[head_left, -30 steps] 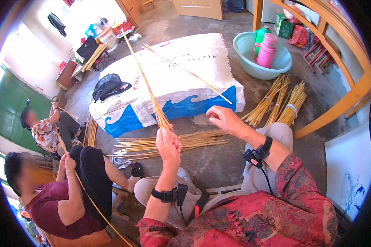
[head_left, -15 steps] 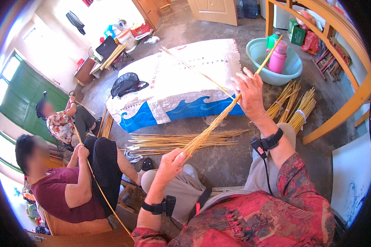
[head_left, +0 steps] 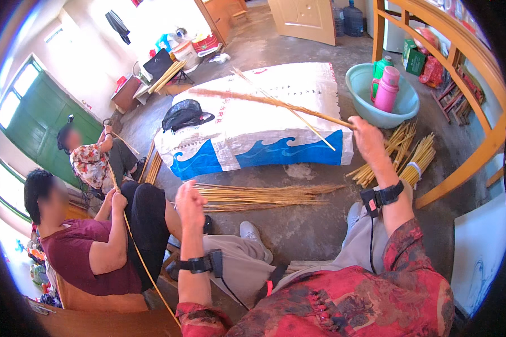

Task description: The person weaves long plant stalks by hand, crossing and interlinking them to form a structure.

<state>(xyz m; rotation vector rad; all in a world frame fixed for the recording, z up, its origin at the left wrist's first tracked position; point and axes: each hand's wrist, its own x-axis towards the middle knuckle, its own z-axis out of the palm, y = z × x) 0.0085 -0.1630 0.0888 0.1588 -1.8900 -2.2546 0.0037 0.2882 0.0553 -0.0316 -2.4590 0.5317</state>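
The left hand is up in front of the person's knee, curled into a loose fist with nothing in it that can be seen, and a person in a dark red shirt sits just beside it pulling a thin stalk. The right hand is raised higher and grips one end of a long straw, which reaches out to the left over the white and blue sack on the floor. A pile of straws lies on the floor in front of the sack, more bundles lie near the right hand, and further off a green basin holds a pink flask.
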